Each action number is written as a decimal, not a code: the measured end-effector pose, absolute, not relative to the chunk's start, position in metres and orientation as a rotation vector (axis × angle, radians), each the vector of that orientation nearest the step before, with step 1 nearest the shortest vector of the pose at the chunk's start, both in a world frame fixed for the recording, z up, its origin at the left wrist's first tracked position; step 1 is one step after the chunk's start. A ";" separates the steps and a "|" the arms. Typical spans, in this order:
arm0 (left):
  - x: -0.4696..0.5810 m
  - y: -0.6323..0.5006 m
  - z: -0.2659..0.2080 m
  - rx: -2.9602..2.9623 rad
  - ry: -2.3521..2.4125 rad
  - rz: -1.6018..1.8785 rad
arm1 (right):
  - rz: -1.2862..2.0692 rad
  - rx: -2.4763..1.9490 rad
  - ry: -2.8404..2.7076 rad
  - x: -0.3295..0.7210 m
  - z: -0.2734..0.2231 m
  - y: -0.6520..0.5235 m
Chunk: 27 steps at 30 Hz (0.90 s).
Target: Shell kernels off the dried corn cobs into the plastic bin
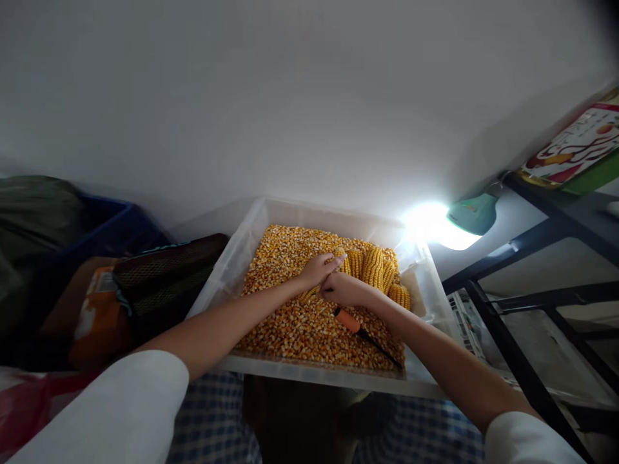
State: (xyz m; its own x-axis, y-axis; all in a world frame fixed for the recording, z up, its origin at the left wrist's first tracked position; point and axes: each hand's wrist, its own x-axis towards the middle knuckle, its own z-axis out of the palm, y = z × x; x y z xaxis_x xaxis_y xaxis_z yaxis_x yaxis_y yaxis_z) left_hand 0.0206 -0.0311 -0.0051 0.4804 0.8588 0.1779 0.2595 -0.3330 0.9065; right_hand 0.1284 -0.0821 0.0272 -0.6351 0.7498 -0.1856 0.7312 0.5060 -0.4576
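Observation:
My left hand (pixel 319 269) is closed around an ear of corn (pixel 309 296), whose lower end shows below the fingers. Pressed close beside it, my right hand (pixel 342 289) has its fingers curled in against the same ear; their tips are hidden. Loose corn kernels (pixel 285 322) fill the translucent plastic bin (pixel 319 370) under both hands. Several whole yellow ears of corn (pixel 372 265) lie on the kernels to the right of my hands. A tool with an orange handle (pixel 348 319) and a dark thin shaft, like a screwdriver, rests on the kernels just below my right hand.
A lit lamp (pixel 471 216) with a green housing hangs from a black metal rack (pixel 503 348) on the right. Left of the bin are a dark mesh bag (pixel 167 277), an orange package (pixel 99 316) and a blue crate (pixel 120 219). A pale wall (pixel 290 109) stands behind.

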 end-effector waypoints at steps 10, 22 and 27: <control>0.003 0.001 -0.018 1.119 1.162 0.827 | 0.626 -1.323 -2.660 0.132 0.033 -0.078; 0.003 0.001 -0.019 1.115 1.188 0.810 | 0.658 -1.329 -2.656 0.128 0.035 -0.081; 0.002 0.002 -0.020 1.131 1.171 0.801 | 0.539 -1.385 -2.660 0.126 0.033 -0.082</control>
State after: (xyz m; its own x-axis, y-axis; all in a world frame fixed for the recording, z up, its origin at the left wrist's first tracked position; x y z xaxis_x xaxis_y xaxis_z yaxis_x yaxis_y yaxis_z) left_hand 0.0023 0.0020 -0.0202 0.2415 0.9277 -0.2847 0.0709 0.2758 0.9586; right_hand 0.1260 -0.0820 0.0334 -0.5829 0.8088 -0.0779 0.7753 0.5249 -0.3512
